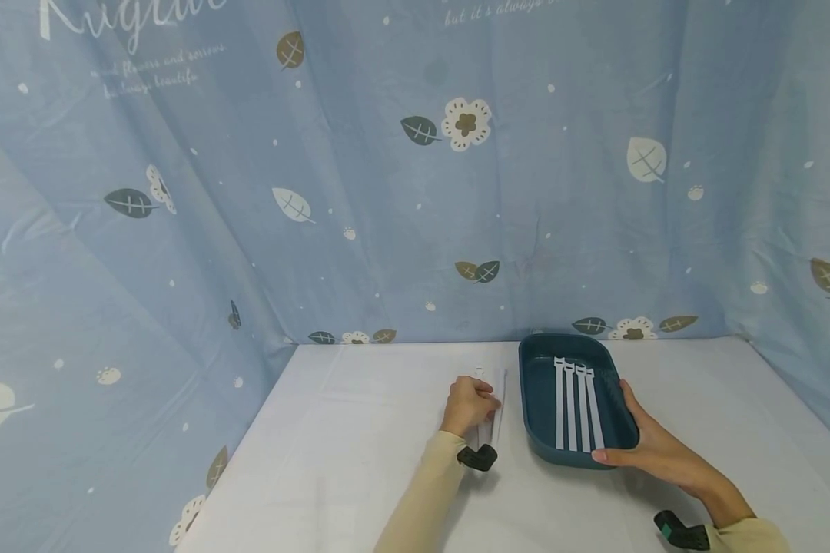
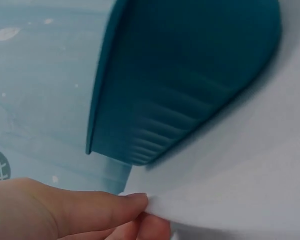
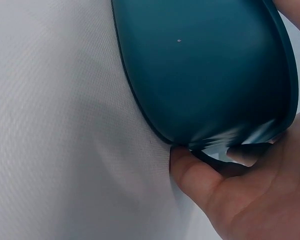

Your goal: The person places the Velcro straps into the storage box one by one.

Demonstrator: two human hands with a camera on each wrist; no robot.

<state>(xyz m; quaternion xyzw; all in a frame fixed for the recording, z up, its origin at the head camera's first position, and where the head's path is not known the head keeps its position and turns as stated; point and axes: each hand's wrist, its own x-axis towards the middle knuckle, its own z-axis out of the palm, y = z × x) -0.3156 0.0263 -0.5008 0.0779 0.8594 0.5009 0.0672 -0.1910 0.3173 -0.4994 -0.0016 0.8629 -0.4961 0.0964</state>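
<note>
A dark teal tray (image 1: 541, 430) stands on the white table, right of the middle. Inside it several white cable straps (image 1: 570, 407) with slotted heads lie side by side, lengthwise. My right hand (image 1: 653, 449) grips the tray at its near right corner, thumb at the near rim and fingers along the right side. Left of the tray, my left hand (image 1: 469, 403) pinches a white strap (image 1: 500, 407) between thumb and fingers. Another strap's head (image 1: 479, 372) shows just beyond that hand, which partly covers it. In the left wrist view the thumb (image 2: 100, 210) presses against the fingers.
A white cloth covers the table (image 1: 360, 445). Behind it and at the sides hangs a blue curtain (image 1: 387, 192) with leaf and flower prints, meeting the table's back edge close to the tray's far end. Each wrist carries a black camera mount (image 1: 477, 458).
</note>
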